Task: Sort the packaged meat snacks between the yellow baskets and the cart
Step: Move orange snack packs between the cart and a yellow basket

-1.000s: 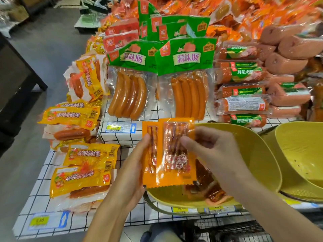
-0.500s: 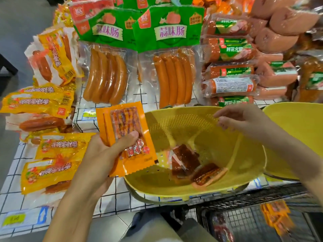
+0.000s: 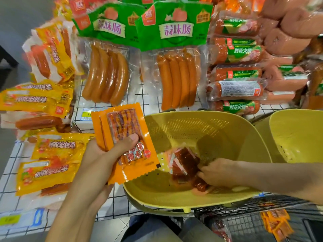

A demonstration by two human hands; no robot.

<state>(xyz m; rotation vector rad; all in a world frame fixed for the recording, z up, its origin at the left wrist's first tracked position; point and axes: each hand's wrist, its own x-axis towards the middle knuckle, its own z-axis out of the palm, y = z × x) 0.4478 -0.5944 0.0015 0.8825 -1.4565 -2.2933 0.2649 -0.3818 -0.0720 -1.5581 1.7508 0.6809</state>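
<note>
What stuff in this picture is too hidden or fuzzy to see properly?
- Head view: the right hand covers part of the dark red snack packs in the near yellow basket, so their number is unclear.
- The second yellow basket is cut off by the right edge.
- The orange packets in the cart are blurred behind its wire.
- The left hand holds orange packets stacked, hiding how many.

Second yellow basket [image 3: 297, 137] cut off at the right edge, cart [image 3: 244, 222] cut by the bottom edge, its orange packets [image 3: 277, 224] blurred, right hand [image 3: 218, 173] fingertips hidden behind dark snack packs [image 3: 187, 161], far-left yellow packages [image 3: 35, 100] smeared.
</note>
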